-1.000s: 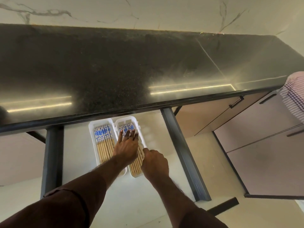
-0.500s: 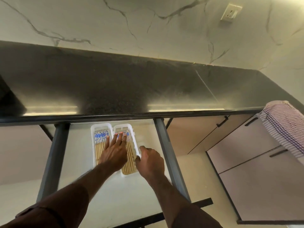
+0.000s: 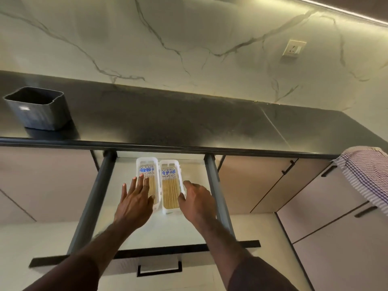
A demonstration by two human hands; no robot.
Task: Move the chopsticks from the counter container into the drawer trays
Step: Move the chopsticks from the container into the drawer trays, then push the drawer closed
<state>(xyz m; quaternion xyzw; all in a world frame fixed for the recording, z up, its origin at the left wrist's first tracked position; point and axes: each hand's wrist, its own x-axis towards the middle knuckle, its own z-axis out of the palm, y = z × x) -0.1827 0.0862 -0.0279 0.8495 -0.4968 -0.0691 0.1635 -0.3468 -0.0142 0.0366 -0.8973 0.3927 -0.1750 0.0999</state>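
Two white trays lie side by side in the open drawer [image 3: 189, 229], both filled with wooden chopsticks with blue-patterned tops. My left hand [image 3: 136, 198] is spread flat, fingers apart, over the near part of the left tray [image 3: 147, 162] and its chopsticks [image 3: 151, 183]. My right hand [image 3: 196, 201] rests beside the right tray [image 3: 170, 211], its fingertips at the tray's right rim; it holds nothing that I can see. The right tray's chopsticks [image 3: 170, 190] lie uncovered. A dark grey container [image 3: 37, 110] stands on the black counter at far left; its inside is hidden.
The black counter [image 3: 189, 122] overhangs the drawer's back. Dark drawer rails [image 3: 218, 198] run along both sides, and the drawer front with a black handle [image 3: 159, 269] is close to me. A checked towel [image 3: 365, 173] hangs at right over closed cabinet doors. A wall socket [image 3: 294, 48] sits above.
The view has tilted up, bringing the container and wall into sight. My left hand shifted from across both trays to the left one; my right hand moved apart to the right tray's rim.
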